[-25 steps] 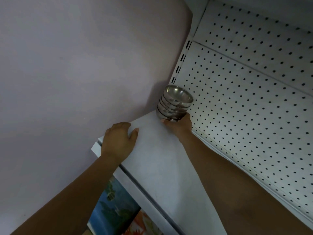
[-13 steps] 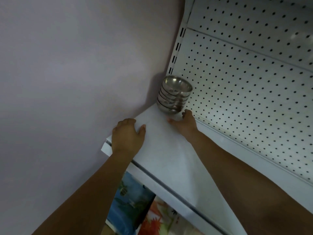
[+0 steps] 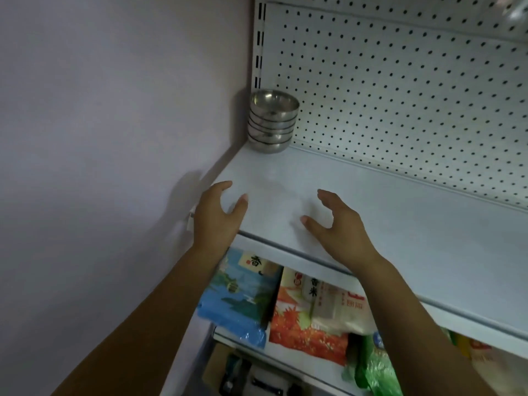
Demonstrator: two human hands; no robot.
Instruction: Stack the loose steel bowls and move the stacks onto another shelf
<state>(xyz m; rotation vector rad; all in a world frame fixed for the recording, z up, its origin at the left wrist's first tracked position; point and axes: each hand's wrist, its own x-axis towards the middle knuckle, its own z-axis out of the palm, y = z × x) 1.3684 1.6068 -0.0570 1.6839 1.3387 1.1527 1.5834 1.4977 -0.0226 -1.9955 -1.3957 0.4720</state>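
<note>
Plainly, the stack of steel bowls (image 3: pixel 272 124) stands on its own in the back left corner of the white shelf (image 3: pixel 400 212), upright and nested evenly, just beside the pegboard back panel (image 3: pixel 400 95) and close to the wall (image 3: pixel 114 110). Neither hand touches it. The left hand (image 3: pixel 218 221) hovers over the shelf's front left edge and the right hand (image 3: pixel 340 227) over the front middle, both empty, with fingers loosely spread and slightly bent. I judge this stack delivered, so the step in hand is to clear away and fetch the next bowls. To do that well, draw both hands straight back over the front lip rather than sweeping sideways, so that no sleeve or wrist brushes the stack. Smooth steel on a painted shelf likely slides easily, so a nudge could shift it. Mind the bags of rice (image 3: pixel 308 318) on the shelf below when lowering the arms. Set the next stack just beside this one, along the back.
</note>
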